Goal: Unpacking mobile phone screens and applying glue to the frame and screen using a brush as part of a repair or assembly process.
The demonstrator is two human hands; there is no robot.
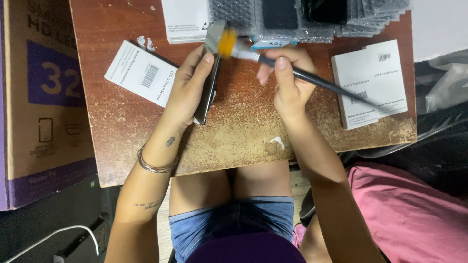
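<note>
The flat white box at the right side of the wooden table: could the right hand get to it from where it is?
Probably yes. The flat white box lies uncovered just beside the right hand, bare tabletop between them. But that hand grips a black-handled brush, so it would need freeing first.

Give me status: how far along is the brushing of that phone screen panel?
Done: cannot tell from this view; nothing shows which panels are finished. In hand: the left hand holds a dark screen panel on edge over the wooden table, and the right hand sweeps a brush, its yellow tip blurred at the panel's top end. Possibly left: bubble-wrapped panels stacked at the far edge, plus white boxes at each side.
</note>
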